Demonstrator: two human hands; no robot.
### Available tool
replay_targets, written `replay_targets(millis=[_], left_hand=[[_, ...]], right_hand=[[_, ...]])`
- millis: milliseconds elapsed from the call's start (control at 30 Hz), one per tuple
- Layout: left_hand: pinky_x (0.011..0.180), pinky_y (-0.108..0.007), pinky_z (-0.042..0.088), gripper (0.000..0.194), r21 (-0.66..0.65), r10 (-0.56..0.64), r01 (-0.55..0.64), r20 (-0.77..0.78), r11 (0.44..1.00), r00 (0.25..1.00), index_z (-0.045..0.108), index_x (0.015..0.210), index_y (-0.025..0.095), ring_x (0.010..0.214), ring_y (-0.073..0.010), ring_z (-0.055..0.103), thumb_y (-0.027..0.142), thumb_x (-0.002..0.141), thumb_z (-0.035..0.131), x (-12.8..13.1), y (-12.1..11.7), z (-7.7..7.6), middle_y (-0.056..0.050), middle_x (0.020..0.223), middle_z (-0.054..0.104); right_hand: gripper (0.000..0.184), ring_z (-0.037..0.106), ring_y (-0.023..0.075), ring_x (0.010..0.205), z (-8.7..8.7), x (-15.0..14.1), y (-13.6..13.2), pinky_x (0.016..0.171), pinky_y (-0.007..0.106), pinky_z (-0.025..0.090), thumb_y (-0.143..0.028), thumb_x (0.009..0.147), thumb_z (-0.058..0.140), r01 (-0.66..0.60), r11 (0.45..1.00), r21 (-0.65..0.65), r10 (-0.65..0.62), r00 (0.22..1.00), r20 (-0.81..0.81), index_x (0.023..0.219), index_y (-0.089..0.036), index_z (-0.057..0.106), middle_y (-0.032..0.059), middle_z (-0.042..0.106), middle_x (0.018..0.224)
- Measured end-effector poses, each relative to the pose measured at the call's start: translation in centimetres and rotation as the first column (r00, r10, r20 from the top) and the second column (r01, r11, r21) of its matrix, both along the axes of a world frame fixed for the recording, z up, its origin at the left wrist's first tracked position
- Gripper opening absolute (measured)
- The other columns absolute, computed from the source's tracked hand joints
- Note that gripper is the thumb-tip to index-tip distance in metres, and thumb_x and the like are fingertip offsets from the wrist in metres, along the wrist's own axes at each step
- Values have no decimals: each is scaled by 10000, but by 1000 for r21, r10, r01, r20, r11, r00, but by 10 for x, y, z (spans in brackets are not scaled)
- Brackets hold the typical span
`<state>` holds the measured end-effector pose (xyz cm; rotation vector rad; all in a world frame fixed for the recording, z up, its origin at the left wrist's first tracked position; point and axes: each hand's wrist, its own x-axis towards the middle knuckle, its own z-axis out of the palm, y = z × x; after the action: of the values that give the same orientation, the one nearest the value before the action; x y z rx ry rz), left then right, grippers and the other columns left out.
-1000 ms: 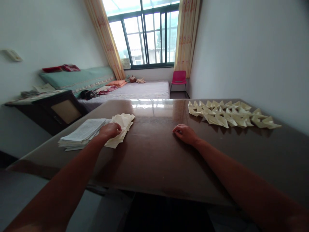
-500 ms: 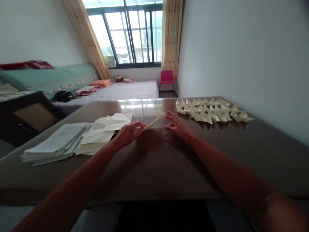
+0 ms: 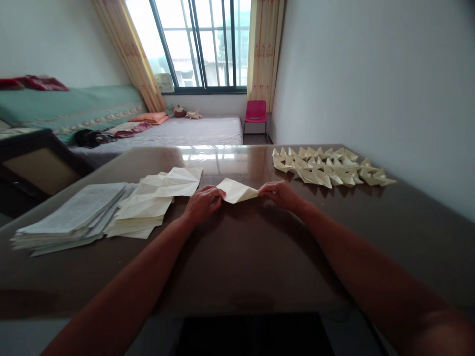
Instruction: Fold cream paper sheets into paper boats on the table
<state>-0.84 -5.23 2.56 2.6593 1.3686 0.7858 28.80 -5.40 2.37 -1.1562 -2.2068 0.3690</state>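
Observation:
A cream folded paper piece (image 3: 237, 190) hangs just above the dark glossy table (image 3: 230, 257), held between both hands. My left hand (image 3: 202, 203) pinches its left end with closed fingers. My right hand (image 3: 282, 194) pinches its right end. To the left lies a loose pile of partly folded cream sheets (image 3: 156, 201), and beside it a stack of flat printed sheets (image 3: 70, 217). At the far right of the table sit several finished folded paper shapes (image 3: 330, 168) in rows.
The white wall runs along the table's right side. Beyond the table are a bed (image 3: 193, 131), a pink chair (image 3: 255, 112) and a window with curtains. A dark cabinet (image 3: 33, 165) stands at the left.
My left hand took a folded sheet from the pile and carried it to the table's middle. My right hand came in and gripped its other end. The view shifted left and down.

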Motion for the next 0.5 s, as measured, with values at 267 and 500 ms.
replay_targets(millis=[267,500], left_hand=[[1038,-410,336,505,97,112,-92,-232,991,966,489,1306,239,1270,-255,433,306,807,533,-19,4,6,-80,1335,543],[1097,-480,199,413,31,462,-487,-373,873,805,588,1215,241,1264,-252,453,164,861,391,-64,20,20,-82,1326,562]], right_hand=[[188,649,190,741,-2,-1,-1,700,262,440,-347,809,632,77,997,-5,-77,996,49,806,-203,754,35,737,809],[185,589,146,611,1,-6,-5,600,240,410,-363,777,656,180,984,-2,-180,983,-31,756,-205,749,21,720,740]])
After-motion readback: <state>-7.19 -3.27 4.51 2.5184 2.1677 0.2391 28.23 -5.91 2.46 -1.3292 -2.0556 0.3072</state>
